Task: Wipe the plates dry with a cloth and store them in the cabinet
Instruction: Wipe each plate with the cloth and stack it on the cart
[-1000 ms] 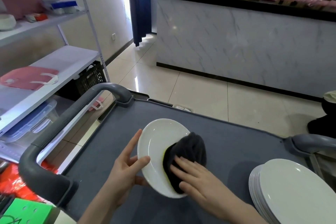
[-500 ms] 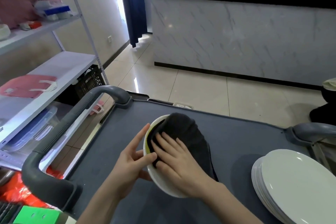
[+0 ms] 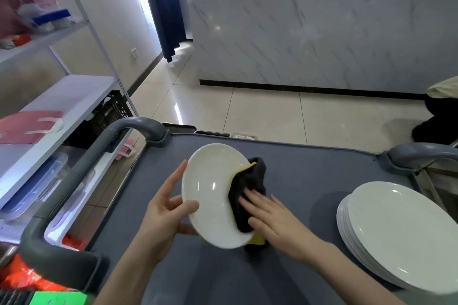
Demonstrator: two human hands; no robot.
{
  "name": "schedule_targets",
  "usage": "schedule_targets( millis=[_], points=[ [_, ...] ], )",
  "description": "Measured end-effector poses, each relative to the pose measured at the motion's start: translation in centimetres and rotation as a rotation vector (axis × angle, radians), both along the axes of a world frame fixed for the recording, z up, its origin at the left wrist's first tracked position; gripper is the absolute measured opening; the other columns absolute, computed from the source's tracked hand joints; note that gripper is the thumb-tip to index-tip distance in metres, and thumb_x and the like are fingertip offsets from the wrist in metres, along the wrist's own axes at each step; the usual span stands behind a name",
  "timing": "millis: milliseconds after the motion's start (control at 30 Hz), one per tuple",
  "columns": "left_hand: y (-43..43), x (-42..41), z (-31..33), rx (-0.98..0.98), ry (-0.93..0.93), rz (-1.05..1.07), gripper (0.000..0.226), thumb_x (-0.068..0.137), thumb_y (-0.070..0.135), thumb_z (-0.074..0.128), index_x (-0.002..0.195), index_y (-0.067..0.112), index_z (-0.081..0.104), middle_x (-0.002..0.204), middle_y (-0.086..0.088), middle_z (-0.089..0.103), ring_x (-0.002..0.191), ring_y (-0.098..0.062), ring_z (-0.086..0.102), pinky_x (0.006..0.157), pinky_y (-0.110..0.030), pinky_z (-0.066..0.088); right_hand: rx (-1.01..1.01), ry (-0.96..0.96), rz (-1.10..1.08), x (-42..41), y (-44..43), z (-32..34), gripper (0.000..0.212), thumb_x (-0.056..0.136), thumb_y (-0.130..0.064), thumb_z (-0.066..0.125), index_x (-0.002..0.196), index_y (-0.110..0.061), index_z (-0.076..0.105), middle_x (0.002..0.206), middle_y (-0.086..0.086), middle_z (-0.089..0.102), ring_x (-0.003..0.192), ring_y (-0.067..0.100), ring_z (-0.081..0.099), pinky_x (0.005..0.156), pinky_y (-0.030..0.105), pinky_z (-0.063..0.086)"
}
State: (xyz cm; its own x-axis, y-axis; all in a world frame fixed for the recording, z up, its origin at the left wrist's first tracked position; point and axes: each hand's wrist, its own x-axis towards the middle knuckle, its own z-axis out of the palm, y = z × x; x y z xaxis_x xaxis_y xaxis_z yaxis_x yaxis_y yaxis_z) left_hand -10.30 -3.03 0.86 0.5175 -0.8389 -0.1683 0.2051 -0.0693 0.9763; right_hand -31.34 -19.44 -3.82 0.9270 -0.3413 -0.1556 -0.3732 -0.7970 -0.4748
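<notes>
Cloth slid rightward under the flat-fingered right grip; left grip holds plate.

- A white plate is seen.
- A black, yellow-edged cloth is seen.
- A grey cart top is seen.
- A white, grey-veined marble counter front is seen.

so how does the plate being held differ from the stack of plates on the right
The held plate is single and tilted steeply; the stack is several plates lying flat on the cart. The left hand grips the held plate while the right hand presses a dark cloth on it; the stack is untouched. All are white and glossy.
</notes>
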Motion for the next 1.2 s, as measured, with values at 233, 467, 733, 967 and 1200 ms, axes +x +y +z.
schedule_targets(
  millis=[233,467,733,967,1200],
  points=[
    [-1.5,0.2,1.9,-0.006,-0.061,-0.167,0.084,0.07,0.021,0.077,0.138,0.055,0.043,0.1,-0.018,0.073,0.088,-0.032,0.071,0.064,-0.05,0.059,0.108,-0.25,-0.171,5.0,-1.2,2.6,0.051,0.098,-0.053,0.022,0.138,-0.053,-0.011,0.146,-0.034,-0.019,0.137,-0.01,-0.023,0.119,0.031,-0.006],
    [-1.7,0.7,1.6,-0.003,-0.015,-0.188,0.081,0.076,0.022,0.079,0.141,0.052,0.041,0.115,-0.02,0.069,0.097,-0.037,0.07,0.067,-0.052,0.059,0.017,-0.312,0.034,5.6,3.5,4.2,0.054,0.101,-0.045,0.03,0.147,-0.043,0.001,0.158,-0.021,-0.006,0.144,0.002,-0.017,0.119,0.038,-0.004],
    [-0.6,1.5,0.8,0.008,-0.049,-0.054,0.079,0.073,0.011,0.072,0.134,0.055,0.048,0.095,-0.01,0.074,0.079,-0.025,0.071,0.06,-0.051,0.059,0.155,-0.205,0.086,-0.8,3.6,0.8,0.047,0.1,-0.054,0.017,0.146,-0.047,0.019,0.156,-0.028,0.002,0.144,-0.005,-0.006,0.121,0.031,0.003],
    [-1.1,0.9,2.5,0.017,-0.103,-0.147,0.086,0.066,0.017,0.076,0.136,0.057,0.045,0.106,-0.008,0.074,0.088,-0.023,0.071,0.064,-0.053,0.058,-0.011,-0.123,-0.11,0.9,-0.9,-0.1,0.05,0.096,-0.058,0.01,0.139,-0.053,-0.014,0.147,-0.032,-0.02,0.137,-0.008,-0.026,0.12,0.038,-0.007],
    [-1.9,0.0,2.9,0.043,-0.102,-0.27,0.085,0.074,0.019,0.078,0.141,0.054,0.039,0.108,-0.017,0.072,0.093,-0.027,0.071,0.065,-0.047,0.059,0.023,-0.342,-0.107,5.7,0.0,4.0,0.053,0.102,-0.045,0.028,0.143,-0.041,-0.005,0.154,-0.018,-0.014,0.145,0.008,-0.018,0.119,0.042,-0.006]
  ],
)
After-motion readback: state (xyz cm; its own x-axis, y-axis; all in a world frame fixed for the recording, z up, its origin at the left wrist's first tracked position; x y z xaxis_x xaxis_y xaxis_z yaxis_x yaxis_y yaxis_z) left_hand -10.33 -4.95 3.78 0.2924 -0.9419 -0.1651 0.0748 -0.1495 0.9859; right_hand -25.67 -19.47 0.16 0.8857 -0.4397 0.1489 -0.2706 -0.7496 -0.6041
